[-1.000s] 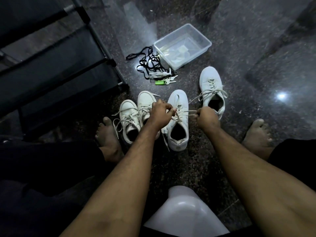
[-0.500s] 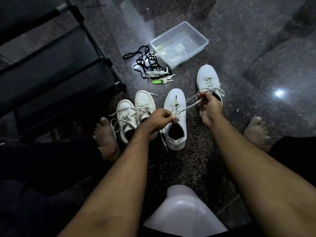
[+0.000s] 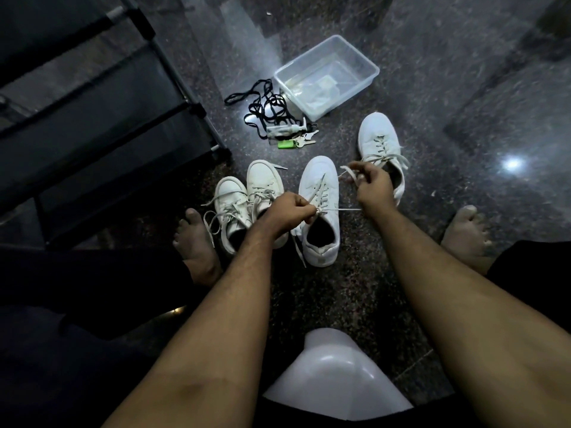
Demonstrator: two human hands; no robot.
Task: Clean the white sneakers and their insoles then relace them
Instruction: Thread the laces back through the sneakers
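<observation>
Single head view, so no second camera is sharing any part of the scene. It is looking forward and steeply down from above a seated person, close over the forearms, which are filling the near edge. The dark speckled floor (image 3: 355,288) is filling the middle, and a clear tub (image 3: 367,76) is sitting far. A dark rack (image 3: 92,125) is cutting in far left.

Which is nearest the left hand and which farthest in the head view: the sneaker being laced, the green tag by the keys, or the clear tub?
From the left hand:
1. Sneaker being laced, touching it, just to its right.
2. Green tag, farther up the floor, beside the keys.
3. Clear tub, farthest, beyond the black laces.
</observation>
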